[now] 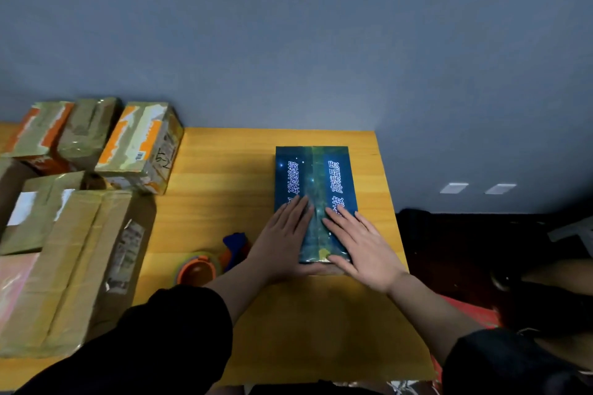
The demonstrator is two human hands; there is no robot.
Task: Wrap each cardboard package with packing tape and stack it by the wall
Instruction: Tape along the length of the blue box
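Note:
A dark blue box (313, 173) with white printed characters lies on the yellow wooden table (224, 176), its long side pointing at the wall. A strip of clear tape runs down its middle seam. My left hand (282, 240) presses flat on the near left part of the lid, fingers straight. My right hand (359, 244) lies flat on the near right part, fingers spread. An orange tape dispenser (197, 269) with a blue handle (237, 242) sits on the table just left of my left wrist.
Several taped cardboard packages (141, 147) stand at the left by the grey wall, with a larger brown carton (73, 269) in front of them. The table's right edge drops to a dark floor area (481, 250).

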